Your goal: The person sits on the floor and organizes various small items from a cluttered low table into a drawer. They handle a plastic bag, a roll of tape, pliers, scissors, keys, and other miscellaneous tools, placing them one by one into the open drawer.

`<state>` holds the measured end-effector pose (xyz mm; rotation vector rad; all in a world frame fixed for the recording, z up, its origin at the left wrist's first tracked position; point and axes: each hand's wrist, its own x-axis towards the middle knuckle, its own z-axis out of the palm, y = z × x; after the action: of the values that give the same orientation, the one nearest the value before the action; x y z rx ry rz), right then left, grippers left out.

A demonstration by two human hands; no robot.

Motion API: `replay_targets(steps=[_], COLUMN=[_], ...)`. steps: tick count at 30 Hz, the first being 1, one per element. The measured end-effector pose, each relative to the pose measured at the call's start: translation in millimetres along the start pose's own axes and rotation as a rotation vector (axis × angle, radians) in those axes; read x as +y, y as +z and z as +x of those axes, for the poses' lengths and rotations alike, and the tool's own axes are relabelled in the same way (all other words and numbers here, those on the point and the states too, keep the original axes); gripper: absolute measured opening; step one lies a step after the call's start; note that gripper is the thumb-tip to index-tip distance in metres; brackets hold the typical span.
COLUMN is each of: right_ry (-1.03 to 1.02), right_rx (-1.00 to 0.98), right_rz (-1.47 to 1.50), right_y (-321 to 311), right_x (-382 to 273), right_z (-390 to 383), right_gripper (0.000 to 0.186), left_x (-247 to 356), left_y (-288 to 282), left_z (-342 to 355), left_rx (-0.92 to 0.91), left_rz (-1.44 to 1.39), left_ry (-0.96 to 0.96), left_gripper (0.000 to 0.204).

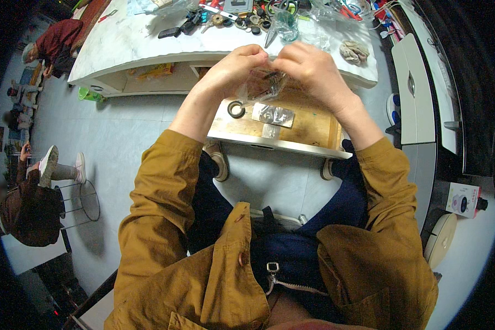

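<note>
My left hand and my right hand meet over the pulled-out wooden drawer, fingers closed on a crumpled clear plastic bag. Small dark pieces show inside the bag, too small to name. In the drawer below lie a dark ring, perhaps a tape roll, a shiny silver flat packet and a translucent strip. Behind my fingers, tools and small dark parts crowd the white marble-look table.
A crumpled cloth lies at the table's right. A green bin stands below its left. Two other people are at the left, one by a wire stool. A white cabinet and a boxed item line the right.
</note>
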<state>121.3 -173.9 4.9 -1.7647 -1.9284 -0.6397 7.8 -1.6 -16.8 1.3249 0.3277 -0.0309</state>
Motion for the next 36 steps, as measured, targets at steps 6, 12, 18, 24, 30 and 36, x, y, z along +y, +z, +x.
replay_targets(steps=[6, 12, 18, 24, 30, 36], right_ry=[0.240, 0.477, 0.269, 0.115, 0.136, 0.093], right_rx=[0.245, 0.291, 0.112, 0.002, -0.058, -0.019], right_rz=[0.325, 0.585, 0.710, 0.564, 0.346, 0.447], right_y=[-17, -17, -22, -25, -29, -19], right_x=[12, 24, 28, 29, 16, 10], right_z=[-2, -10, -1, 4, 8, 13], right_gripper=[0.022, 0.014, 0.017, 0.016, 0.020, 0.021], left_x=[11, 17, 15, 21, 21, 16], left_y=[-6, -12, -17, -2, -14, -16], left_z=[-4, -5, -6, -15, -10, -5], left_rx=[-0.012, 0.038, 0.069, 0.116, 0.007, -0.010], left_rz=[0.013, -0.121, -0.012, 0.013, 0.013, 0.026], left_ry=[-0.012, 0.013, -0.001, -0.016, -0.014, 0.015], left_gripper=[0.024, 0.019, 0.020, 0.021, 0.024, 0.023])
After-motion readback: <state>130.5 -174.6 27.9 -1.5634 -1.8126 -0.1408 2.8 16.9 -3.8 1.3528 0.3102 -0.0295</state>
